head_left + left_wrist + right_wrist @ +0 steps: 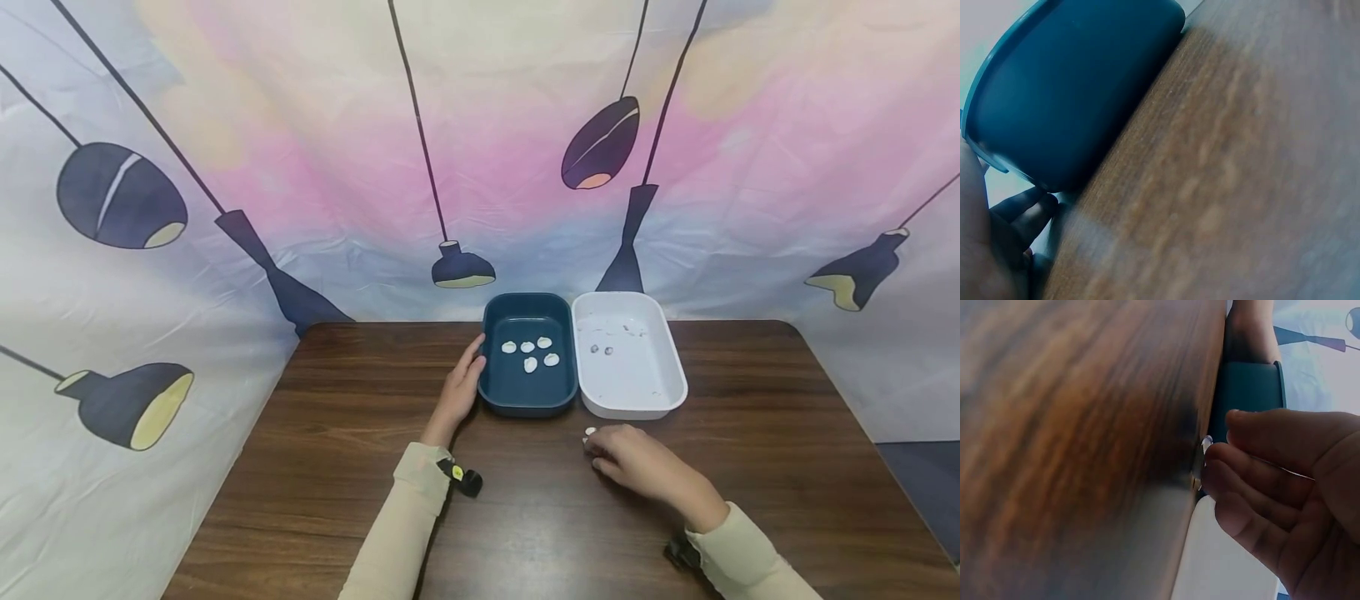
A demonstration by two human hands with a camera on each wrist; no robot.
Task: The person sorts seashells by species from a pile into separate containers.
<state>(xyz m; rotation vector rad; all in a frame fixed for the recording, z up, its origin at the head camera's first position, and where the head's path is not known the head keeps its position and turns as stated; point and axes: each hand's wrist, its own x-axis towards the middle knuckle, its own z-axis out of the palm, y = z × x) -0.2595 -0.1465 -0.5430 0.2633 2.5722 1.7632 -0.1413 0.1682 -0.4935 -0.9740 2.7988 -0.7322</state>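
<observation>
My left hand rests against the left side of a dark teal tray, fingers fairly straight along its wall. In the left wrist view the thumb and fingers touch the end of the teal tray. Several small white shell-like pieces lie inside the tray. My right hand is low over the table in front of the trays, its fingertips at a small white piece. In the right wrist view the thumb stands apart from the loosely bent fingers, beside the white piece; the fingers partly hide it.
A white tray stands right of the teal one, side by side with it. Two small greyish pieces and some specks lie in it. The brown wooden table ends at a printed cloth backdrop.
</observation>
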